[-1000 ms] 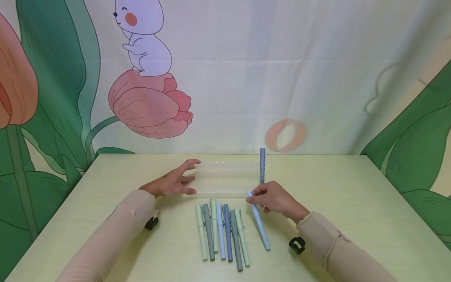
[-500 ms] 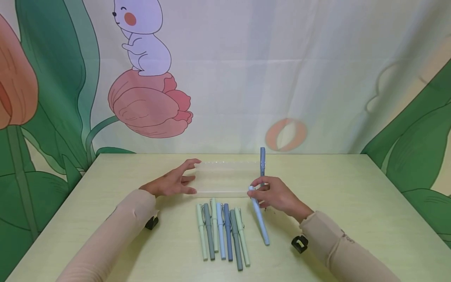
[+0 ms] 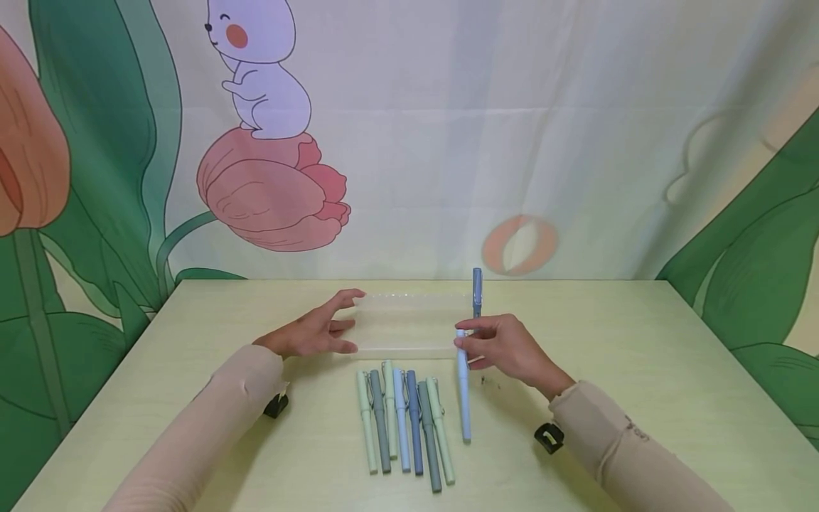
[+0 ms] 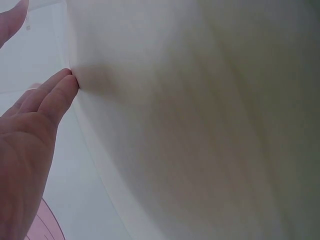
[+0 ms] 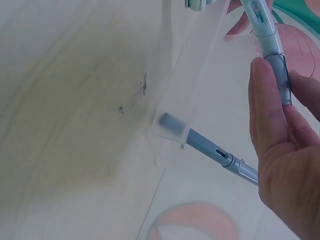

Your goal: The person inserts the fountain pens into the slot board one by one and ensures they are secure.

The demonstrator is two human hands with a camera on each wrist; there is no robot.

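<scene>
My left hand (image 3: 313,331) spreads its fingers at the left end of a translucent pen holder (image 3: 412,325). In the left wrist view, straight fingers (image 4: 59,95) touch an edge. Thumb and fingers of my right hand (image 3: 515,348) pinch a light blue pen (image 3: 464,405) near its capped end, its other end towards me. It is just in front of the holder's right end. A dark blue pen (image 3: 477,288) stands up at that end; in the right wrist view, its lower end (image 5: 172,123) shows blurred through the translucent wall.
Several capped pens lie side by side in front of the holder, among them a pale green pen (image 3: 367,434), a grey-green pen (image 3: 430,441) and a blue pen (image 3: 414,427). Dark marks (image 5: 144,85) show on the table. A printed curtain (image 3: 409,142) hangs behind.
My right hand has moved a little away from me and to the right with the light blue pen, which has swung from slanted to nearly straight. The left hand keeps its place.
</scene>
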